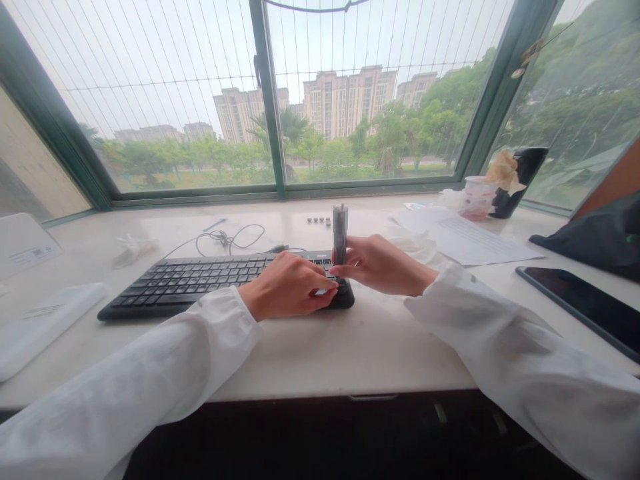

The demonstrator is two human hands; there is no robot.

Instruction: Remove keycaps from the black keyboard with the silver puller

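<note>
A black keyboard (200, 280) lies on the white sill-like desk. My right hand (383, 263) is closed round a dark grey, stick-shaped tool (340, 230), held upright over the keyboard's right end. The tool's lower tip is at the keys and partly hidden by my fingers. My left hand (290, 285) rests across the right part of the keyboard, fingers curled, thumb and forefinger pinched beside the tool's foot. What sits between those fingertips, if anything, is too small to make out. Behind the keyboard, several small keycap-like pieces (319, 221) stand in a row.
A thin cable (227, 237) coils behind the keyboard. Printed paper (463, 233), a cup (477, 197) and a black container (523, 180) are at right, with a phone (580, 300) nearer. A white box (47, 323) and crumpled plastic (133, 250) lie left. A window rises behind.
</note>
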